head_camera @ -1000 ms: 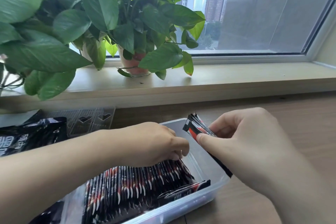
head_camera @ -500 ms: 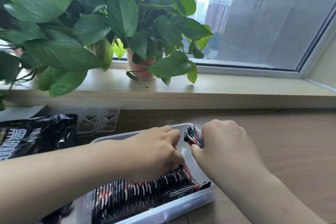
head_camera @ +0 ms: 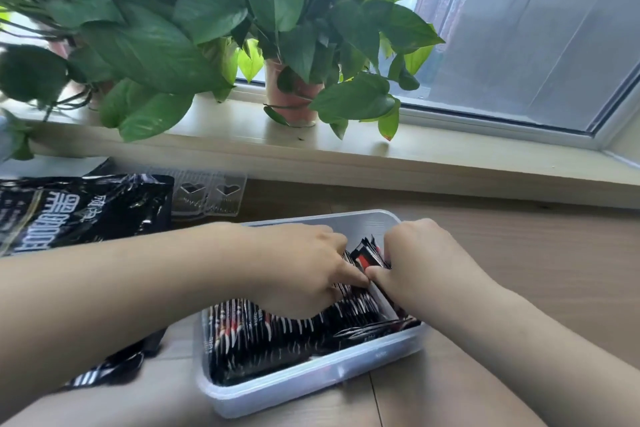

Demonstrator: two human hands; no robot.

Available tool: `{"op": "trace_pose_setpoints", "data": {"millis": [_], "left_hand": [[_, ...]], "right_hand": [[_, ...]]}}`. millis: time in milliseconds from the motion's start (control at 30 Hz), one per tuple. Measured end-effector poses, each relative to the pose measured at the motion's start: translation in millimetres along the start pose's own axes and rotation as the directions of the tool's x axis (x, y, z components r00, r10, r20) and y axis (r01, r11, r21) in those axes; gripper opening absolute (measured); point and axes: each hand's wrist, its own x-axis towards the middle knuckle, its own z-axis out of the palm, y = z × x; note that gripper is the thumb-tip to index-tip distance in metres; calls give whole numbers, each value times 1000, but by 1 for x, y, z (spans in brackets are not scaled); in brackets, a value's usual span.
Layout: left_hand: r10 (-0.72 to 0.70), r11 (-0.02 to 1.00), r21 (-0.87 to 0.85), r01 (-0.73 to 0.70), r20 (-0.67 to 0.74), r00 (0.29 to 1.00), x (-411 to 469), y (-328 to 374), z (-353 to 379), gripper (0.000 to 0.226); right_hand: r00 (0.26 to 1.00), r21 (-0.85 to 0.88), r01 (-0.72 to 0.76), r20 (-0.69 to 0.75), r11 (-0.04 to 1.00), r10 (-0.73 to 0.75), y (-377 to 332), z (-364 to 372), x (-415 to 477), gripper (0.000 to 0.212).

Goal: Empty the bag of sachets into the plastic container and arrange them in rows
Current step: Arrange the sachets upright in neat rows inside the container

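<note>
Right hand (head_camera: 429, 260) grip holds sachet bundle (head_camera: 367, 253) inside container (head_camera: 311, 383); left hand (head_camera: 301, 263) pressing sachet row (head_camera: 277, 333), grip unclear.

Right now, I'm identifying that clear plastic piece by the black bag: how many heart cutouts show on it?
2, side by side: left heart, right heart, on the clear plastic piece. The black bag may hide more.

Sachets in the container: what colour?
The sachets are black with red and white markings; head view shows it best.
</note>
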Motion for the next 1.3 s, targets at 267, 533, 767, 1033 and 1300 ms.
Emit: {"op": "trace_pose_setpoints", "data": {"millis": [267,533,767,1033,1300], "left_hand": [[-58,996,64,55,48,997,8,13,4,51],[-81,995,55,78,51,995,8,15,3,49],[-77,997,32,75,59,995,9,19,-2,53],[-58,998,-14,58,-59,997,6,16,-6,38],[4,990,-143,-13,-64,998,7,20,4,66]], "right_hand": [[997,-91,68,42,993,-65,8,-2,10,32],[951,25,62,302,998,-67,14,-20,8,39],[984,72,-14,176,997,1,13,-12,1,24],[990,76,8,139,997,-19,17,-12,0,19],[982,-15,39,187,999,-35,13,-17,4,28]]}}
